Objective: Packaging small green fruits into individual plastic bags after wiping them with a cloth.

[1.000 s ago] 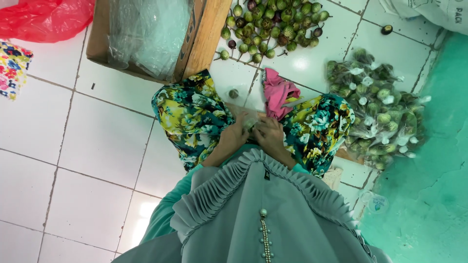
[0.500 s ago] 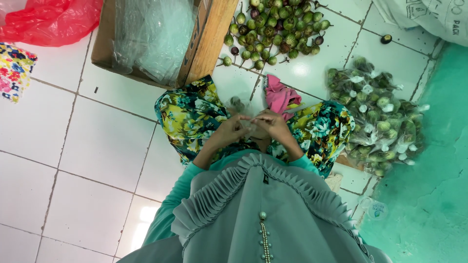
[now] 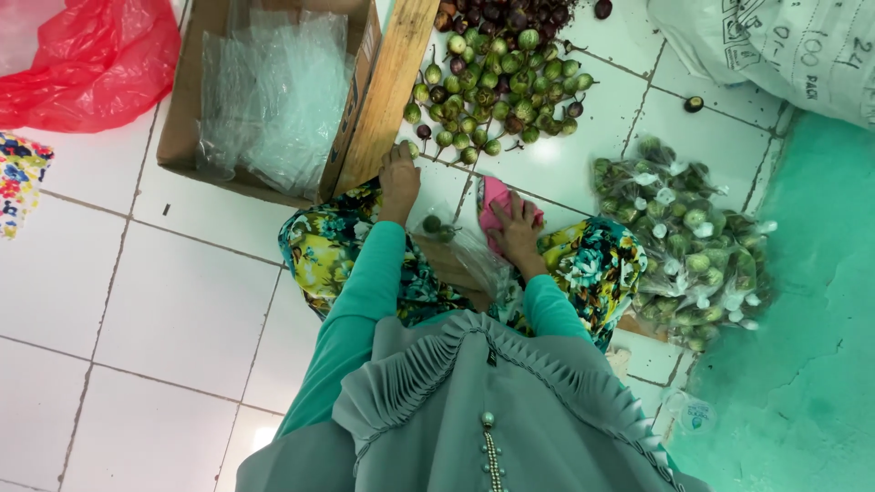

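Observation:
I sit on a white tiled floor with a floral cloth over my knees. My left hand (image 3: pixel 398 178) stretches forward to the near edge of a pile of small round green fruits (image 3: pixel 497 87), its fingertips beside one of them. The back of the hand hides whether it holds any. My right hand (image 3: pixel 517 228) rests on a pink cloth (image 3: pixel 492 196) and holds the edge of a clear plastic bag (image 3: pixel 465 260) in my lap. A green fruit (image 3: pixel 432 223) lies in that bag.
A cardboard box (image 3: pixel 187 118) lined with clear plastic bags stands at the front left, with a wooden plank (image 3: pixel 392 91) along its side. Several filled bags of fruit (image 3: pixel 693 246) are heaped at the right. A white sack (image 3: pixel 784 50) and a red plastic bag (image 3: pixel 91 64) lie further off.
Both hands were together at my lap working on a bag. Now the left hand has reached forward to the fruit pile and the right has moved apart onto the pink cloth.

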